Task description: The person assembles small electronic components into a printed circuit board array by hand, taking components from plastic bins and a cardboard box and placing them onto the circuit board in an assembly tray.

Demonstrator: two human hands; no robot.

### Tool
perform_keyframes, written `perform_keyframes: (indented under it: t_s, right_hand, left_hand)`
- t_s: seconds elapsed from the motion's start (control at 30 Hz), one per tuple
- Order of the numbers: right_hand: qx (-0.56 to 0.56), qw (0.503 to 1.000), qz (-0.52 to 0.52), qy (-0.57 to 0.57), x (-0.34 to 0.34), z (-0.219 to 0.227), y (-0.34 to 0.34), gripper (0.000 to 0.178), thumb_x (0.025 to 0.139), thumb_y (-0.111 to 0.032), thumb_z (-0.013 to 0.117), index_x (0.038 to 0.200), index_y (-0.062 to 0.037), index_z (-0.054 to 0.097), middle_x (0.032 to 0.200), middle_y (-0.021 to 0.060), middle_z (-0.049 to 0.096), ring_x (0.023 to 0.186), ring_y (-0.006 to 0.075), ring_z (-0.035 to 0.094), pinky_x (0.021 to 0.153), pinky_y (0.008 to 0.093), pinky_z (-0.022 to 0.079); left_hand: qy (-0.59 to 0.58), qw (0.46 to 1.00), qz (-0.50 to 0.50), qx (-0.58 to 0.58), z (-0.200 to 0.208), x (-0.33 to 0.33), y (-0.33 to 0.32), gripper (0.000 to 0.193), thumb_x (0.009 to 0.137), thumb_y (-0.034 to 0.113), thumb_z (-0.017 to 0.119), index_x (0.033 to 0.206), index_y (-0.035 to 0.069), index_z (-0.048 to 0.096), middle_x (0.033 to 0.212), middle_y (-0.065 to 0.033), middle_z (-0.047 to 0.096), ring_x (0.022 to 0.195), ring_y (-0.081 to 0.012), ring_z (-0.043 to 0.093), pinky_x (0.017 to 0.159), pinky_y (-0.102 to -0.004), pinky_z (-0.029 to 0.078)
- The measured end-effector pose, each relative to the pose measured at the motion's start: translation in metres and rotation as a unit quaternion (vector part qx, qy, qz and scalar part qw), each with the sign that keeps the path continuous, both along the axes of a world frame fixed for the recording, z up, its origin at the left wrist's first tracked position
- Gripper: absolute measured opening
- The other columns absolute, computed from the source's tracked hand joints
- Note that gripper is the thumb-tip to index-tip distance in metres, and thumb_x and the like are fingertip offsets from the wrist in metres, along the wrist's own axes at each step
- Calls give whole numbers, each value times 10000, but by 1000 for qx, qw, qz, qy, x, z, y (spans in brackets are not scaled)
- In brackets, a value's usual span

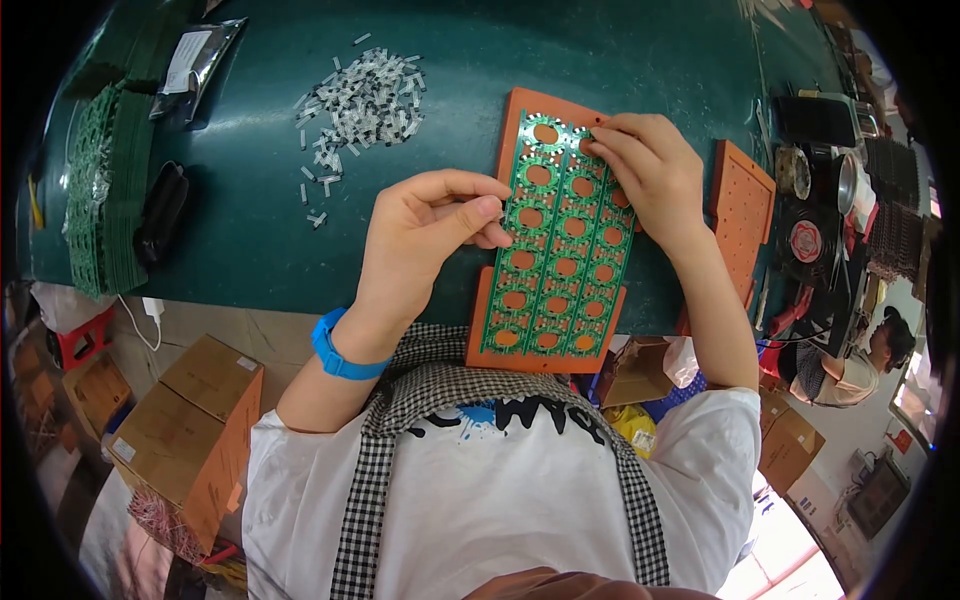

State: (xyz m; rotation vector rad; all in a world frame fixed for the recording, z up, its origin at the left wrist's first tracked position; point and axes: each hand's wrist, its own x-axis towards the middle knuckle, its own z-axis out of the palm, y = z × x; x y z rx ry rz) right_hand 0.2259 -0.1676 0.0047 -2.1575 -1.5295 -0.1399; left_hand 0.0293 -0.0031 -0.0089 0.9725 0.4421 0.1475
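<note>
A green circuit board panel (545, 248) with rows of oval cut-outs lies on an orange fixture plate (535, 362), which reaches over the table's near edge. My left hand (425, 222), with a blue wristband (340, 350), is at the panel's left edge. Its fingers are curled and the thumb is bent in; whatever they hold is too small to make out. At the panel's upper right, my right hand (655, 170) has its fingers drawn together, tips down by the cut-outs. Those fingertips hide anything between them. Left of the fixture lies a loose pile of small clear-and-black parts (370, 98).
Stacked green boards (105, 190), a black case (162, 212) and a silvery bag (195, 70) occupy the table's left. Another orange plate (740, 215) lies right, near a solder-like spool (805, 240) and tins. Cardboard boxes (185, 425) stand below; a person (850, 365) sits far right.
</note>
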Motion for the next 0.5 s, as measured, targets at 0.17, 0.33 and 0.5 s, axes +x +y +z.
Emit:
perform_keyframes:
  t_s: [0.17,0.33,0.5]
  right_hand:
    - [28,994,76,-69,-29,23,6,332,661,-139,781,962,-78,655,862,44,632,810,244,620,658,353,485]
    - [82,985,97,117,-66,22,5,275,659,-109,776,901,-82,647,834,34,639,739,223,629,615,334,476]
    - [81,987,90,110,-68,24,3,229,660,-37,781,858,-39,665,811,79,658,734,233,652,636,315,505]
  left_hand:
    - [-29,997,-10,-73,3,1,-9,165,895,32,619,1041,-41,642,903,-100,675,759,-146,665,692,-244,543]
    - [-47,997,-18,-58,4,4,-22,154,892,8,617,1038,-40,627,918,-84,662,789,-135,657,729,-237,541]
    - [-35,996,-18,-83,9,4,-22,194,882,-13,622,1074,-39,613,932,-78,649,837,-136,659,758,-237,541]
